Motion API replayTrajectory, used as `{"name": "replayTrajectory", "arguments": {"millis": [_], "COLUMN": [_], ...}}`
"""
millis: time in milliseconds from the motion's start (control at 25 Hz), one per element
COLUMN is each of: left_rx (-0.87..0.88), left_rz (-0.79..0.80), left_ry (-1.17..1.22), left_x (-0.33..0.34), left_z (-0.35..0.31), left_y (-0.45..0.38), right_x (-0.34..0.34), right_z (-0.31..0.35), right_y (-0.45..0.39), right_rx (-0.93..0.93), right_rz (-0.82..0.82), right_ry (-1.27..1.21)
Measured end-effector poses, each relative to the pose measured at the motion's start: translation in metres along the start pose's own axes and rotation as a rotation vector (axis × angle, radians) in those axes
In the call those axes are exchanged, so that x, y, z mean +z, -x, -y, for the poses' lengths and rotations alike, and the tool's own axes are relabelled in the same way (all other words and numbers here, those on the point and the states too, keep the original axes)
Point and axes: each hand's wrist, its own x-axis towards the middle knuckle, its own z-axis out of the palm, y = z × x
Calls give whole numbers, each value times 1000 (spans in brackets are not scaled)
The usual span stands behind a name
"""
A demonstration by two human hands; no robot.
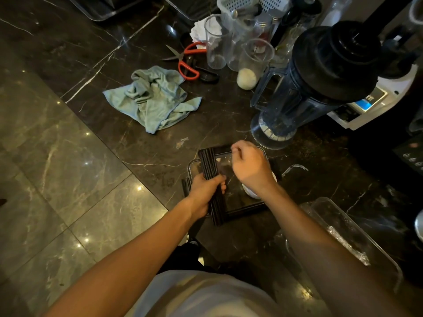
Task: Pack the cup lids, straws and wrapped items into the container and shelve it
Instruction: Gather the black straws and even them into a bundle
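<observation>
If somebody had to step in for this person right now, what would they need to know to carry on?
Left hand: grips a bundle of black straws, held over the clear container on the dark counter.
Right hand: above the container with its fingers curled; whether it pinches anything cannot be told.
More black straws already lie across the container's near edge, and something white shows under the right wrist.
A second clear tub sits to the right.
Done: some straws are at the container.
Left: settle the held straws inside, add lids and wrapped items, shelve the container.
</observation>
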Motion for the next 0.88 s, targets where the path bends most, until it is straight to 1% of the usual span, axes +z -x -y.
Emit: {"name": "replayTrajectory", "arguments": {"millis": [40, 80, 160, 200, 240, 280, 320, 400, 480, 600, 720, 880], "left_rx": [17, 24, 22, 17, 11, -3, -17, -43, -60, -68, -50, 41], "left_rz": [-16, -21, -32, -41, -43, -30, -8, 32, 52, 59, 23, -20], "left_ry": [7, 13, 52, 72, 85, 96, 102, 86, 63, 0, -109, -418], "left_x": [-3, -4, -4, -2, 0, 3, 6, 11, 15, 25, 28, 24], "left_z": [-2, -3, -6, -8, -10, -11, -12, -12, -12, -11, -8, -8], "left_y": [-6, -12, -18, -19, -19, -19, -18, -18, -19, -16, -17, -11], "right_x": [-1, 0, 7, 12, 19, 25, 31, 37, 41, 43, 46, 50], "right_z": [-2, -3, -6, -9, -13, -17, -23, -29, -31, -31, -31, -30], "right_y": [12, 24, 47, 55, 61, 64, 66, 69, 71, 69, 69, 69], "right_rx": [40, 101, 237, 281, 310, 323, 323, 299, 262, 321, 396, 388], "right_rz": [-2, 69, 323, 415, 461, 463, 432, 336, 283, 279, 266, 212], "right_ry": [-28, -65, -140, -181, -218, -229, -206, -97, -25, -126, -163, -21]}}
